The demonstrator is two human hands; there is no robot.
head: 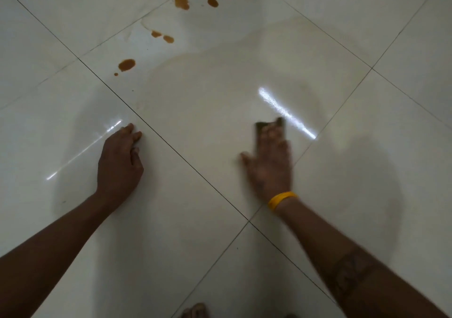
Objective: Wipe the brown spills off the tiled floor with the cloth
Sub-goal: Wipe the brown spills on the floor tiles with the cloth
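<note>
Several brown spills lie on the glossy white tiled floor: one blotch at mid left, a pair further back, and a group near the top. My right hand, blurred by motion and wearing a yellow wristband, presses flat on a dark cloth whose far edge shows past the fingertips. My left hand rests on the floor to the left, its fingers bent and its fingertips touching the tile, holding nothing. A faint wet smear fans out on the tile beyond the cloth.
Dark grout lines cross the floor diagonally. Bright streaks of reflected light lie beside the cloth and near my left hand. Toes of a foot show at the bottom edge.
</note>
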